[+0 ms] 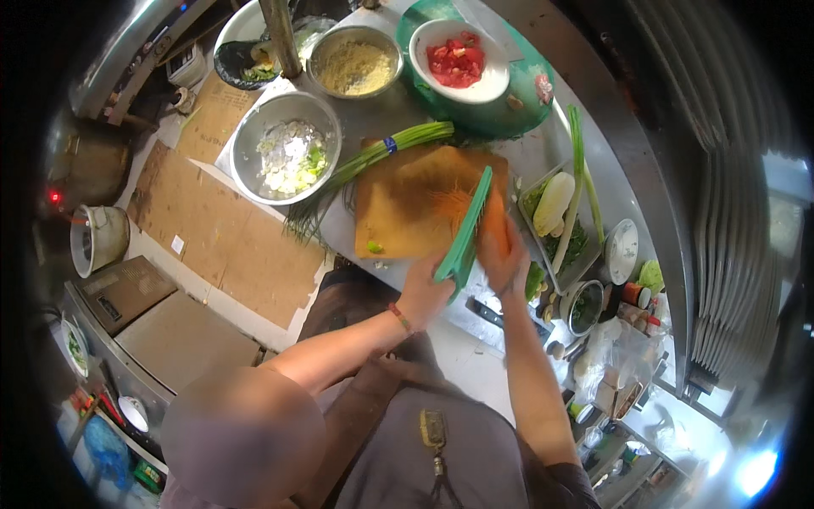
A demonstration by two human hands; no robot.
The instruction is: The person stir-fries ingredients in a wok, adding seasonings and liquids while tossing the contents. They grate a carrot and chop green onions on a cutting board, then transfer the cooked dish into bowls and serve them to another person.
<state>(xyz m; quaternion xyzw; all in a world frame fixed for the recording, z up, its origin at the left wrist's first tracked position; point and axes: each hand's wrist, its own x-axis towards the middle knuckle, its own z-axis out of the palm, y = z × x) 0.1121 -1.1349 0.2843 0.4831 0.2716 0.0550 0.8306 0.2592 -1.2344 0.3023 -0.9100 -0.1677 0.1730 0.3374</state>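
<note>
My left hand (425, 289), with a beaded bracelet at the wrist, grips the handle of a green grater (467, 238) tilted over a wooden cutting board (388, 210). In my right hand (507, 267), slightly blurred, is a peeled carrot (496, 223) held along the grater's right side. Whether the two touch is hard to tell. Thin carrot shreds (451, 203) lie on the board beside the grater. A small green scrap (374, 246) rests near the board's front left corner. Behind the board stretches a bundle of thin green stalks (407, 140) tied with a blue band.
Steel bowls of chopped scallion (286, 149) and yellowish crumbs (356, 67) stand left and behind. A white bowl of red meat (455, 60) sits on a green board (528, 118). Rightward is a tray of vegetables (563, 216). A knife (486, 310) lies near my right wrist; a metal post (280, 38) rises at the back.
</note>
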